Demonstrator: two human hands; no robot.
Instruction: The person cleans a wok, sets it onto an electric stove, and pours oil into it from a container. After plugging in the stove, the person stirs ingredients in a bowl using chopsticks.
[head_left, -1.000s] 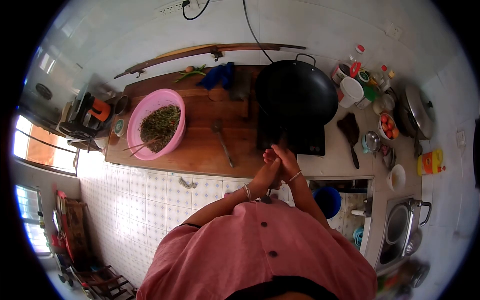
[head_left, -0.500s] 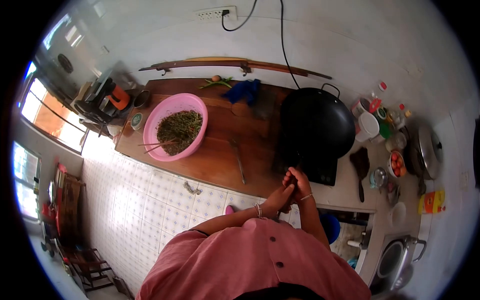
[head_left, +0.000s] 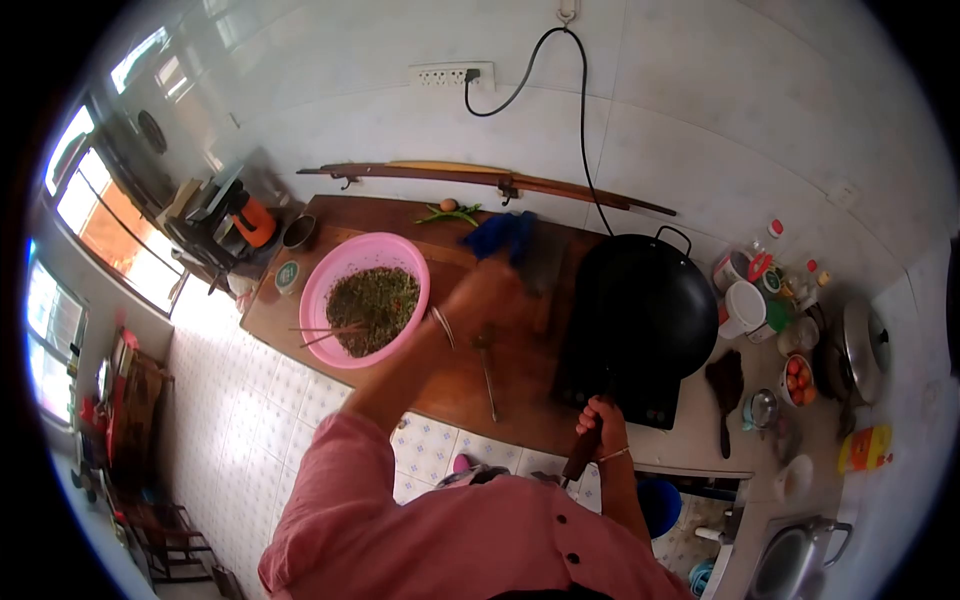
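My right hand (head_left: 603, 422) is wrapped round the dark brown handle (head_left: 581, 456) of a black wok (head_left: 650, 305). The wok sits on a black flat cooker (head_left: 652, 408), and its inside looks dark. My left hand (head_left: 500, 292) is stretched out over the wooden board (head_left: 440, 395), just below a crumpled blue cloth (head_left: 500, 236). Motion smears its fingers, so whether it touches the cloth does not show. A long-handled metal utensil (head_left: 489, 382) lies on the board below the left hand.
A pink basin (head_left: 312, 300) of chopped greens, with chopsticks (head_left: 325, 331) in it, stands left. Green peppers (head_left: 450, 214) lie at the back. A black cord (head_left: 586, 130) hangs behind the wok. A brush (head_left: 724, 385), tubs (head_left: 742, 308) and a bowl of red fruit (head_left: 798, 378) stand right.
My left hand has left the wok handle, where both hands were together, and moved up and left towards the blue cloth. The right hand stays on the handle. The view has tilted upward.
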